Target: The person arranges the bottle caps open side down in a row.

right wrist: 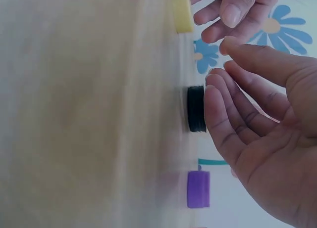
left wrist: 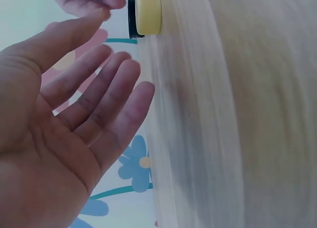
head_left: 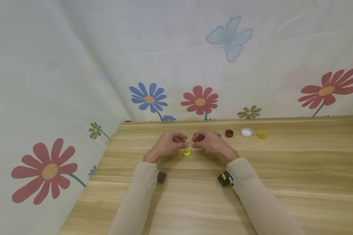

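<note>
Both hands hover close together above the wooden table, fingertips a small gap apart. In the left wrist view the left hand (left wrist: 74, 109) has loosely bent fingers, with nothing between them. The right hand (right wrist: 267, 104) is likewise relaxed and holds nothing. A small yellow bottle cap (head_left: 187, 152) lies on the table just below the fingertips in the head view. The right wrist view shows a black cap (right wrist: 196, 109) beyond the right fingers and a purple cap (right wrist: 198, 189) beside it. The right hand mostly hides these two in the head view.
Toward the table's back edge, right of the hands, lie a dark red cap (head_left: 229, 133), a round whitish lid (head_left: 246, 132) and an orange-yellow cap (head_left: 261, 134). A cloth wall (head_left: 170, 58) printed with flowers and a butterfly stands behind and to the left of the table (head_left: 282, 182).
</note>
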